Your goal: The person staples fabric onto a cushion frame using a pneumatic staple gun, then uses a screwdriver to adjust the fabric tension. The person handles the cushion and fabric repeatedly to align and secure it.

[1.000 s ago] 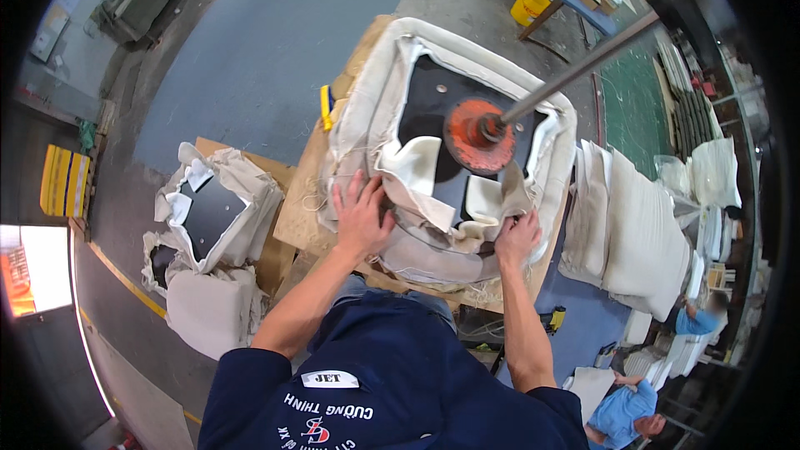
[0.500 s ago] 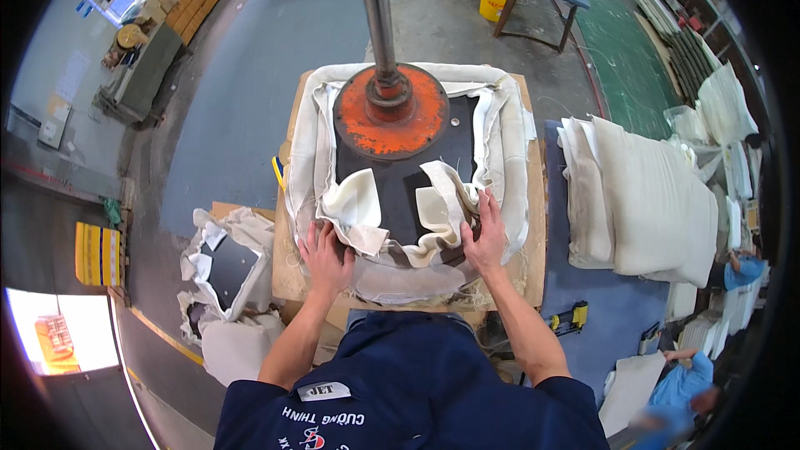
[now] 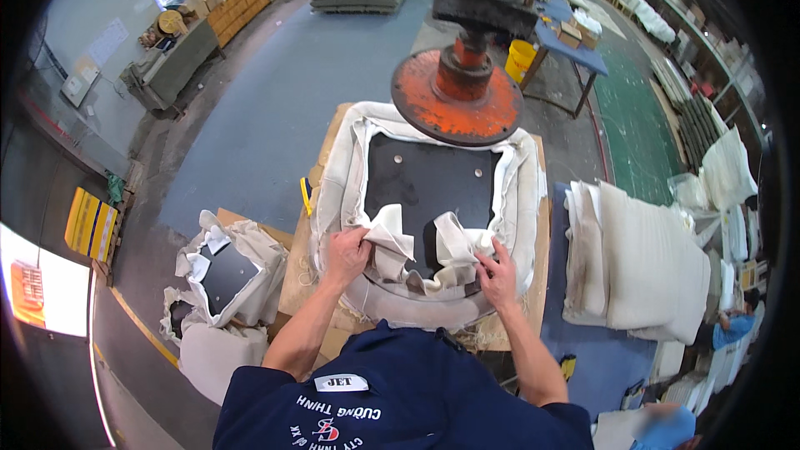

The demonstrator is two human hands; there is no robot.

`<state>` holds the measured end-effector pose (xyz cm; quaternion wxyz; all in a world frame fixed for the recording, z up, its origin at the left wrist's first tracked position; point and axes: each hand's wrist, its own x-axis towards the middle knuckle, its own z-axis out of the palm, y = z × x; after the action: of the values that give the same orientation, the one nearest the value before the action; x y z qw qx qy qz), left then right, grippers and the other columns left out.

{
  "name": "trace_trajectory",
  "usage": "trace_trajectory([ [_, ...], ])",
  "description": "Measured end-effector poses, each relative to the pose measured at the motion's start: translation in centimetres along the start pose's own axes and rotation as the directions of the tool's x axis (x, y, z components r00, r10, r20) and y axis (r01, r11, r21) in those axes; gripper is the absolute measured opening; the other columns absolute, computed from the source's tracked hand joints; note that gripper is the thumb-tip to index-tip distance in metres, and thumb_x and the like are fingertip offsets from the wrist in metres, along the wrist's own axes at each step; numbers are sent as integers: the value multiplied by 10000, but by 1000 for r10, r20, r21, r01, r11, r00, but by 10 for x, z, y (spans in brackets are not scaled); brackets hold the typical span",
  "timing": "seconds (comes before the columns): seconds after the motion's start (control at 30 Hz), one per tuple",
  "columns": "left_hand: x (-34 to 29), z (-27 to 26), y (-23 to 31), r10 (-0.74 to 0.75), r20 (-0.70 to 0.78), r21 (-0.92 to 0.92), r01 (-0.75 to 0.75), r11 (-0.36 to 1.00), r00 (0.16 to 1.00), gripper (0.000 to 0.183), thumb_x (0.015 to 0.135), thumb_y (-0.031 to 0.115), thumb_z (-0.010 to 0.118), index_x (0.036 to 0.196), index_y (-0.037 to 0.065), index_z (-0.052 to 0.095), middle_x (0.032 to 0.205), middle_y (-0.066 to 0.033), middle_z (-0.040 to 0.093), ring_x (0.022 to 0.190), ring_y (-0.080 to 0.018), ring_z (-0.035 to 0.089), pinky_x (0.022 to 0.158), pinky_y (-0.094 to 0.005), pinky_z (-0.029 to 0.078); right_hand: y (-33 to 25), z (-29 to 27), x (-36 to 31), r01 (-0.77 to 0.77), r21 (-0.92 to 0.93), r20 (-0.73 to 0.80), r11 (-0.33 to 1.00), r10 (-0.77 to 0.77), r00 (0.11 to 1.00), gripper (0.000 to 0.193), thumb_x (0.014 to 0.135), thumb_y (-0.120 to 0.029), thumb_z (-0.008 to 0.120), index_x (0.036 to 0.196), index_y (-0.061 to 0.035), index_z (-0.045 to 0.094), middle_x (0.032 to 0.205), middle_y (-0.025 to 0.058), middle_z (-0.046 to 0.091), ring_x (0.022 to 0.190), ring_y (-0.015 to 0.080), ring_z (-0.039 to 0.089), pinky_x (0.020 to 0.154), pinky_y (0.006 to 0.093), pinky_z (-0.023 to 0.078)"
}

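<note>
A seat cushion (image 3: 421, 312) in pale fabric lies underside up in front of me, a black board (image 3: 429, 179) set into its middle. Its loose cover edge folds inward along the near side. My left hand (image 3: 348, 257) is closed on the fabric edge at the near left corner, beside an upturned white flap (image 3: 392, 233). At the near right, my right hand (image 3: 497, 275) pinches the cover fabric next to another raised flap (image 3: 454, 242). Above the cushion's far end hangs a round orange press plate (image 3: 458, 100), apart from the board.
A wooden board (image 3: 292, 287) lies under the cushion. More covered seats (image 3: 229, 275) are piled at left. Folded pale cushions (image 3: 642, 258) rest on a blue surface at right. Co-workers in blue (image 3: 733, 329) are at far right. A yellow bucket (image 3: 519, 60) stands beyond the press.
The orange press plate has risen off the black board, uncovering its far part. Both my hands have closed on the cover fabric at the near corners. The view has shifted.
</note>
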<state>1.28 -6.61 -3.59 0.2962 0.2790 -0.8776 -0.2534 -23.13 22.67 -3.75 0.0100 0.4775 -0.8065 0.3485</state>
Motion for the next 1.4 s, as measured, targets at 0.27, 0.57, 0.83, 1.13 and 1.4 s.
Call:
trace_trajectory([
  [0.27,-25,-17,17,-182,-25,-171,175,969,983,156,832,67,635,965,68,715,850,-108,682,851,-305,627,803,-413,421,-4,-2,-8,-419,558,55,717,472,880,214,943,-75,637,792,67,688,977,125,731,1102,232,644,1193,425,309],
  [0.57,39,-143,119,135,-494,-326,-327,887,859,219,927,170,621,1067,6,657,909,-100,652,890,-254,600,841,-399,482,-74,-158,3,9,894,-244,447,470,848,150,1000,-132,638,983,7,693,941,47,690,875,122,651,813,316,551],
  [0.83,80,-119,61,64,-509,-503,-357,787,859,634,1026,454,448,1499,40,372,1446,-171,488,1364,-302,447,1172,-486,299,34,-115,-22,-111,419,-500,901,331,800,482,1066,-344,482,1359,31,553,1251,145,646,1112,266,634,968,373,504],
  [1.13,11,-135,48,-332,-283,-663,67,746,900,605,1028,464,453,1437,18,439,1391,-146,543,1315,-286,488,1118,-449,360,9,-71,-57,-395,663,-97,636,596,797,538,1066,-386,436,1417,18,490,1322,150,607,1184,280,599,1014,401,483],
  [1.4,-130,-158,73,-562,-30,-688,391,611,826,591,1029,472,457,1381,-1,499,1343,-124,593,1271,-272,524,1071,-417,414,-14,-139,-156,-365,795,-71,485,671,738,590,1066,-422,395,1469,7,434,1385,154,573,1249,292,569,1055,427,464],
])
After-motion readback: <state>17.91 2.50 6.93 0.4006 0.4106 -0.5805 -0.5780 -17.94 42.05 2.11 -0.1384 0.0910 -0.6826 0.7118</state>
